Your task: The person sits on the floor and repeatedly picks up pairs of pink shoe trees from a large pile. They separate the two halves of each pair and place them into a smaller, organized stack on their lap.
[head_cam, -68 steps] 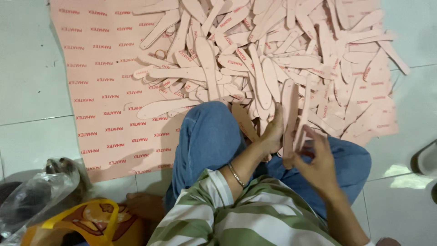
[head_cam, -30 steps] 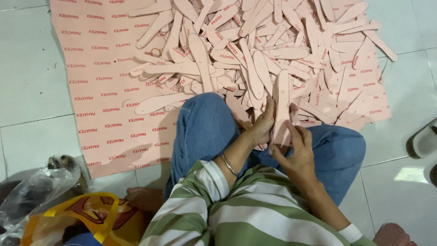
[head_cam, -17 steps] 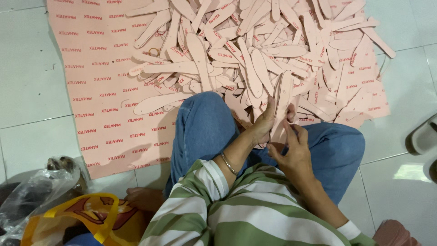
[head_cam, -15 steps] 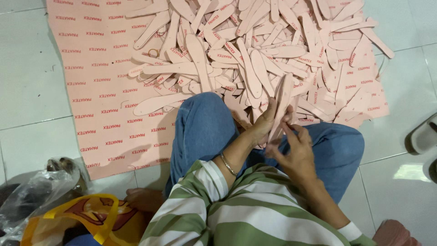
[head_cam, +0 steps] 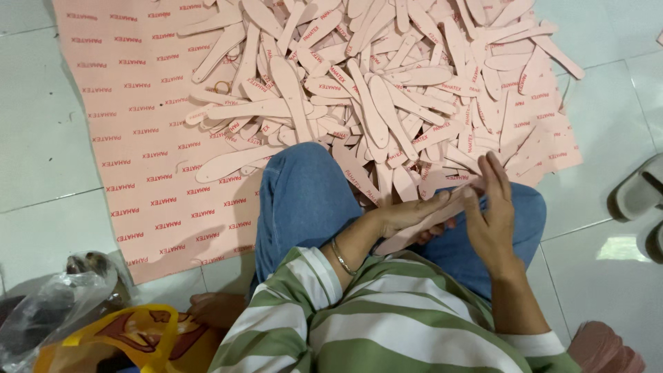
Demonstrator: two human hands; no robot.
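Note:
I sit on the floor in blue jeans and a green-striped shirt. My left hand (head_cam: 407,215) grips a small stack of pink insole-shaped cutouts (head_cam: 442,215), which lies tilted across my lap. My right hand (head_cam: 492,217) is flat against the stack's right side, fingers straight and pointing up. A gold bangle (head_cam: 338,257) circles my left wrist. In front of my knees a big heap of the same pink cutouts (head_cam: 387,90) lies on a pink printed sheet (head_cam: 138,152).
The sheet is spread on a white tiled floor (head_cam: 41,138). At lower left are a clear plastic bag (head_cam: 48,311) and a yellow-orange bag (head_cam: 124,338). A pale sandal (head_cam: 639,193) sits at the right edge.
The stack in my hands has tipped from nearly upright to lying slanted low over my lap. My right hand has opened flat against it.

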